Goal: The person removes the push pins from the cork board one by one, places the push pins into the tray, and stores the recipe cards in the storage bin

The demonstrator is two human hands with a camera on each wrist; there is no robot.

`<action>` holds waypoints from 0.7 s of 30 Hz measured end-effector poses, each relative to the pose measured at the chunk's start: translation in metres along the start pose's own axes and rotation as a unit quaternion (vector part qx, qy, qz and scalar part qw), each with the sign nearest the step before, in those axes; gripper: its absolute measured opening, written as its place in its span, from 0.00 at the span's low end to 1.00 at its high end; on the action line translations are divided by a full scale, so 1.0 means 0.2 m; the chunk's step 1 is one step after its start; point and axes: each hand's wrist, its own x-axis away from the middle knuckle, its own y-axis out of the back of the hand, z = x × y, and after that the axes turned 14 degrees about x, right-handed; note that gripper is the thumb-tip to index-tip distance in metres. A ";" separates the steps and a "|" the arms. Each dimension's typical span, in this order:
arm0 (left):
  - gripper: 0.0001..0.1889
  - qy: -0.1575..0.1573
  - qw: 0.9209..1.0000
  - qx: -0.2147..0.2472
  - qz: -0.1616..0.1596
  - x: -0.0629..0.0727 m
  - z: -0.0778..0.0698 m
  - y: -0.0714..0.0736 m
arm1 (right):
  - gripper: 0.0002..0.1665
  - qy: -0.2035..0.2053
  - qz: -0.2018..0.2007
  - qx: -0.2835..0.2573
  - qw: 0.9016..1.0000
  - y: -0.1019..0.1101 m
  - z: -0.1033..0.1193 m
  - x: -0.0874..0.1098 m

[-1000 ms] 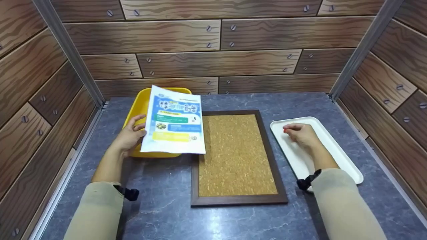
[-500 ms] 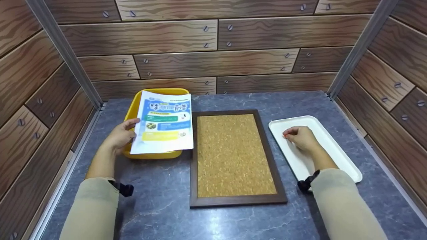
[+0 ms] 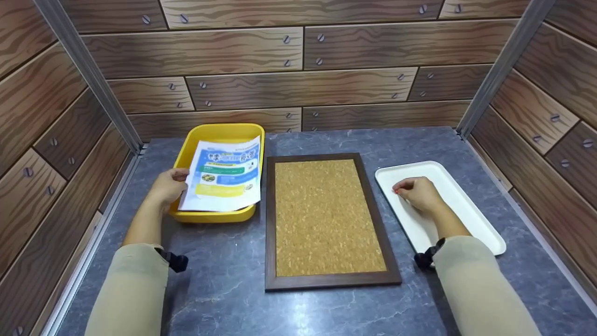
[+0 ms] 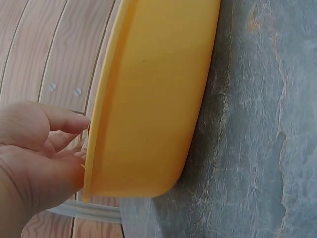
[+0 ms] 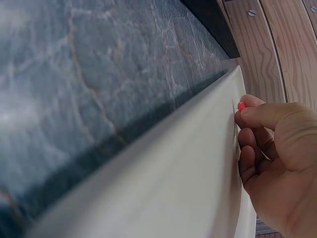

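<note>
In the head view a colourful printed sheet of paper [image 3: 224, 179] lies over the yellow bin [image 3: 228, 217], its surface slightly bowed. My left hand [image 3: 169, 186] holds the sheet by its left edge at the bin's side. In the left wrist view the bin's rim [image 4: 101, 109] hides the sheet and some fingertips of the hand [image 4: 39, 148]. Above the white tray [image 3: 447, 200], my right hand [image 3: 422, 193] pinches a small red push pin [image 5: 241, 106] between thumb and forefinger. The other fingers of that hand [image 5: 282, 153] are curled beside the tray's surface.
A cork board [image 3: 329, 219] with a dark brown frame lies between the bin and the tray. All of them stand on a grey marbled tabletop [image 3: 224, 289]. Wood-patterned walls [image 3: 298, 88] enclose the back and both sides.
My left hand has moved left with the sheet, away from the cork board, and the sheet has come down into the yellow bin. The right hand has shifted slightly, still pinching the red push pin.
</note>
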 end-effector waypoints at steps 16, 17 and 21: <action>0.41 0.029 0.996 -0.078 0.031 -0.02 0.01 0.02 | 0.11 -0.001 0.011 -0.018 1.000 0.00 -0.02 0.01; 0.41 0.029 0.996 -0.082 0.030 -0.02 0.01 0.02 | 0.11 0.000 0.012 -0.021 1.000 0.00 -0.02 0.01; 0.42 0.029 0.995 -0.090 0.037 -0.02 0.02 0.02 | 0.12 0.003 0.015 -0.036 0.999 0.01 -0.03 0.01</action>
